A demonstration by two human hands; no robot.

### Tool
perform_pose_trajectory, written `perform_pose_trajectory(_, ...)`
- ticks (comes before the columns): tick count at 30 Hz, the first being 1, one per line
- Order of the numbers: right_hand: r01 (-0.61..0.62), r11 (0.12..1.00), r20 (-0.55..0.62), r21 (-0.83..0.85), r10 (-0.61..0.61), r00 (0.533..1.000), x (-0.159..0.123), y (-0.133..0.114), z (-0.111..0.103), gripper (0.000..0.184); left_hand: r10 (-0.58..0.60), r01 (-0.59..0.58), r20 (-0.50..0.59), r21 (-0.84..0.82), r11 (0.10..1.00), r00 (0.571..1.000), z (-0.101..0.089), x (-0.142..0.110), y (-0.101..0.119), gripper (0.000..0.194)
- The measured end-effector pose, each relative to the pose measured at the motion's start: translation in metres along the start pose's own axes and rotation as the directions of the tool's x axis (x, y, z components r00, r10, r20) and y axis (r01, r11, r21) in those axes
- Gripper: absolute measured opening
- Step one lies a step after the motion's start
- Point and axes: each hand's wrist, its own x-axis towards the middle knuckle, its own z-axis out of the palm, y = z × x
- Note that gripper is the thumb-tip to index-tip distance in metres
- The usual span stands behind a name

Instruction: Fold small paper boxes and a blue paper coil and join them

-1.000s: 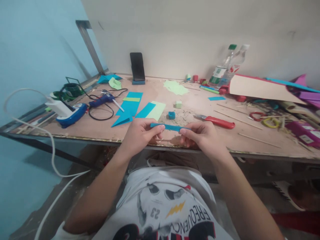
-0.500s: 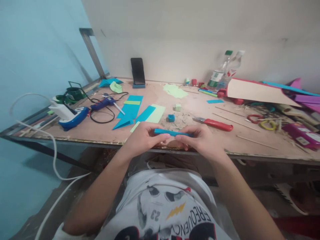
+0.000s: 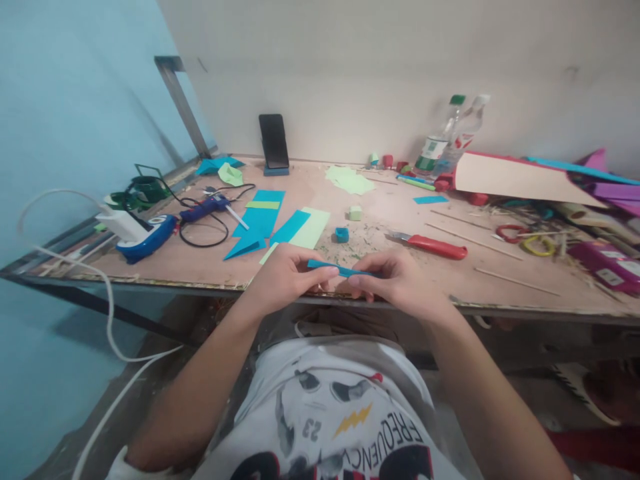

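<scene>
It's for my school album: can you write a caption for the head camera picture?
Left hand and right hand hold a blue strip near a red-handled knife.

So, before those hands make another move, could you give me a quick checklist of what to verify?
1. Left hand has hold of the blue strip: ok, pinched near one end.
2. Right hand has hold of it too: ok, pinched toward the other end.
3. Strip's far right end neat: cannot tell, the fingers hide it.
4. Red-handled knife safely closed: not ok, I'd say; its blade is out, just beyond the right hand.
5. Small blue cube out of the fingers' way: ok, it sits on the table, apart from both hands.
6. Glue gun cool: cannot tell from a picture.
</scene>
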Motion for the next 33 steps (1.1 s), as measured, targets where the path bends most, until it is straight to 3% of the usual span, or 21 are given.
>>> perform_pose_trajectory(5,0.001,1.0,0.062,0.002,-0.001,0.998,0.0012,0.0011,-0.0012,0.023,-0.034,0.032,0.046,0.037,0.999,0.998,0.002,0.0031,0.0039,0.024)
perform_pose_trajectory(13,-0.017,0.998,-0.037,0.054,0.019,0.999,0.0003,-0.0029,-0.0017,0.026,-0.12,0.11,-0.045,-0.172,0.979,0.992,-0.0062,-0.0016,0.0009,0.027)
perform_pose_trajectory(25,0.005,0.999,-0.033,0.043,-0.003,0.999,-0.0001,-0.0018,-0.0016,0.027,-0.059,0.043,-0.114,-0.14,0.989,0.992,-0.0043,-0.0025,0.0024,0.026)
perform_pose_trajectory(33,-0.023,0.999,-0.004,0.023,0.023,1.0,-0.0011,-0.0002,-0.002,0.024,-0.135,0.13,-0.038,-0.123,0.984,0.99,-0.0049,0.0009,0.0044,0.031)
